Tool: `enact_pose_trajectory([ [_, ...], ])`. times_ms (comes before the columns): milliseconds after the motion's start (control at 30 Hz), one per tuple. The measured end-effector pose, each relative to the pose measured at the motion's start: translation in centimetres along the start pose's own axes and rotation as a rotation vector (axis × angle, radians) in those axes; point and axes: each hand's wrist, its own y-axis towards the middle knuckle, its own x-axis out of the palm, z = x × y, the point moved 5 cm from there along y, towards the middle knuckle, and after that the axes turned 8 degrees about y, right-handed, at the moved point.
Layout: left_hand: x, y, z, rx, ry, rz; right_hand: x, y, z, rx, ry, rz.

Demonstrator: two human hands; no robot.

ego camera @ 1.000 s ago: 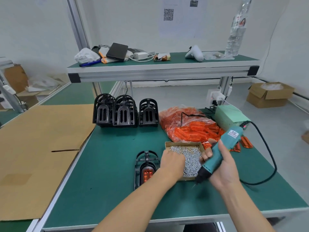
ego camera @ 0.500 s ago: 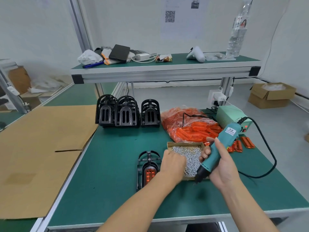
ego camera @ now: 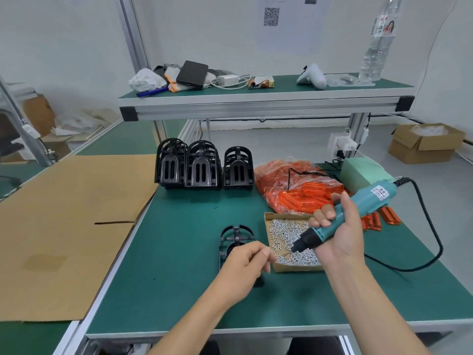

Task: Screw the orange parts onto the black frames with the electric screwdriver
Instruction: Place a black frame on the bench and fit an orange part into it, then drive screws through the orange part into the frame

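Teal electric screwdriver sits gripped in the right hand over the screw box. The left hand seemingly pinches a screw, covering the black frame at lower centre; a fumble could drop it.

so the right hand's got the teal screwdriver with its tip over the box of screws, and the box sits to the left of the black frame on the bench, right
Not quite. The head view shows the box of screws to the right of the black frame, not left. The rest holds: the right hand holds the teal screwdriver, its tip over the box.
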Motion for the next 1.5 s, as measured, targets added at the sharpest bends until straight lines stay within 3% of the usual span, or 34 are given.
enact_pose_trajectory([
  [467,-1.2,-1.8,-0.4,-0.004,-0.114,0.136,1.6,-0.6,3.9,0.006,-0.017,-0.009],
  [600,-2.3,-1.6,-0.7,0.045,0.067,0.183,2.3,-0.5,5.1,-0.01,-0.065,-0.018],
  [700,-4.4,-1.0,-0.1,0.245,0.453,0.298,3.3,-0.4,6.8,-0.006,-0.128,-0.062],
  [767,-5.9,-0.2,-0.3,0.247,0.575,0.357,4.2,-0.3,8.1,-0.001,-0.245,-0.12],
  [967,-7.5,1.2,-2.6,0.09,0.573,0.375,7.0,0.1,10.3,-0.054,-0.696,-0.403],
  [1167,-5.2,1.7,-3.6,0.057,0.648,0.346,6.0,0.6,11.1,-0.108,-0.77,-0.289],
  [1500,-4.3,2.2,-5.0,0.048,0.802,0.349,5.0,1.1,12.2,-0.089,-0.782,-0.28],
])
